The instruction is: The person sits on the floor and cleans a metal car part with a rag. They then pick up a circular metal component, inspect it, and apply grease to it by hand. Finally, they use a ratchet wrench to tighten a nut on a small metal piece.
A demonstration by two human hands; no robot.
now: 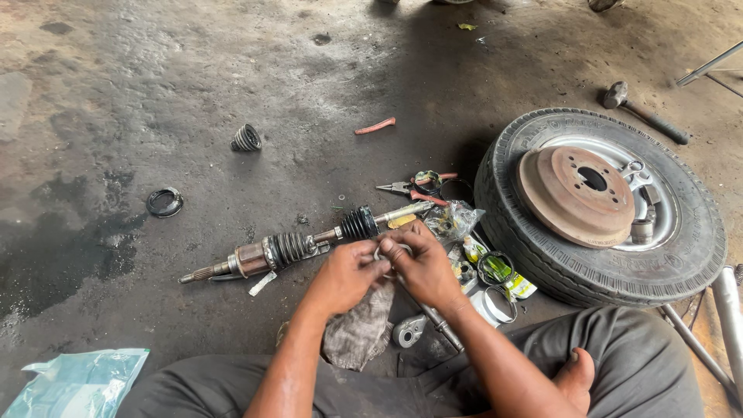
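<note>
Right now both hands meet over a metal ring (pixel 392 251): the left hand (pixel 346 276) and right hand (pixel 426 267) pinch it between fingertips, just above a rag (pixel 357 329) and near the axle shaft (pixel 302 245). It looks like fitting or cleaning a small part; the next move calls for fine finger control. The tyre (pixel 604 209) crowds the right side; open floor lies to the left.

Relative to the tyre (pixel 604 201): a crumpled clear plastic bag (pixel 457 219) lies just beside its left edge; a small green, yellow and white packet (pixel 499 271) rests against its lower left; a pale blue-green plastic bag (pixel 73 381) lies far left, near the picture's bottom corner.
</note>
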